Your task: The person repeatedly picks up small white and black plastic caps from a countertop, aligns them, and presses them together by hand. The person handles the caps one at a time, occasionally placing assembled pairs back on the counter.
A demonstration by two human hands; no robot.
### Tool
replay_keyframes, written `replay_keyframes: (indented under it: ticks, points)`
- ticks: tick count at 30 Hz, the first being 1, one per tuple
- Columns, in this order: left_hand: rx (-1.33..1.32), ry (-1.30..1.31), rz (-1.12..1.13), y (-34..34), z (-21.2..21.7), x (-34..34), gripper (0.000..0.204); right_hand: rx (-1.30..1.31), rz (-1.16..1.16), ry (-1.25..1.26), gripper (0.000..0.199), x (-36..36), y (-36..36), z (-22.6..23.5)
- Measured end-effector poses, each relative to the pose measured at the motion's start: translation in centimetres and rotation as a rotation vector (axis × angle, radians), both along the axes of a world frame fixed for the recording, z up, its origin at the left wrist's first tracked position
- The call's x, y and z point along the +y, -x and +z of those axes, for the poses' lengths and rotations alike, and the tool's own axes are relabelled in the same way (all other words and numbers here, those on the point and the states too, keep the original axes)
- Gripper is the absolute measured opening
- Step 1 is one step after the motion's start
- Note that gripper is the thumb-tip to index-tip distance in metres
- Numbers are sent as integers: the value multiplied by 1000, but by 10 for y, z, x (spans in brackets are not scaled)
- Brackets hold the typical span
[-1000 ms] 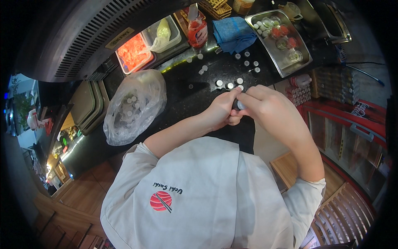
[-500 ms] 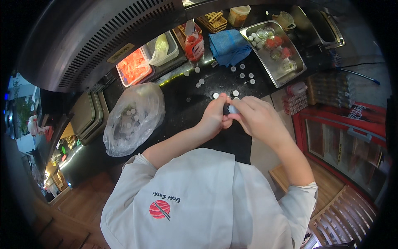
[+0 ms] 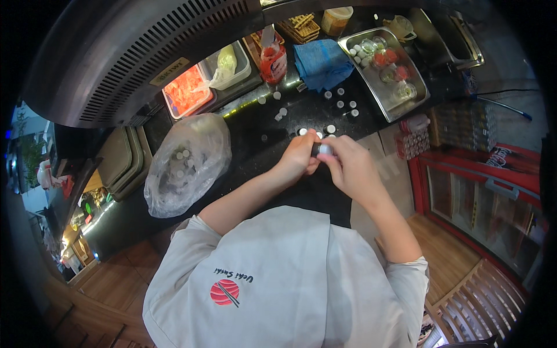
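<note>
Since the earlier frame, the right forearm (image 3: 394,226) has swung inward, toward the body. On my feed, the left hand (image 3: 297,153) has its fingers curled around a small dark container (image 3: 315,149), held above the tabletop (image 3: 249,139); the right hand (image 3: 351,171) pinches its pale end between thumb and fingers. I see the 2 hands meeting, with the left forearm (image 3: 243,194) reaching far and right. Just beyond them stand white-topped containers (image 3: 331,129); a plastic bag (image 3: 188,168) lies left.
</note>
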State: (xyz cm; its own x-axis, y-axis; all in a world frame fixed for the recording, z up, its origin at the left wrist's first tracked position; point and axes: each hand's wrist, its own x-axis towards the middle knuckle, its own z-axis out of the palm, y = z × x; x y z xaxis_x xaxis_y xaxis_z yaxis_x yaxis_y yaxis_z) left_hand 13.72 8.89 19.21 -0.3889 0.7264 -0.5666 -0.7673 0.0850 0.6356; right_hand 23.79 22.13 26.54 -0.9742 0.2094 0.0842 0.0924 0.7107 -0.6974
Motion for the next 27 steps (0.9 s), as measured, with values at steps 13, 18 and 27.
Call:
replay_keyframes:
  ticks: [13,18,27]
  points:
    - [121,113,-129,6,-50,7,44,75,-175,132,23,-4,-2,-50]
    - [1371,-65,-69,11,-102,-1,25,-237,-485,678,22,-8,-7,-99]
    - [1736,334,-157,89,-124,-2,23,46,-456,6,25,43,1,-113]
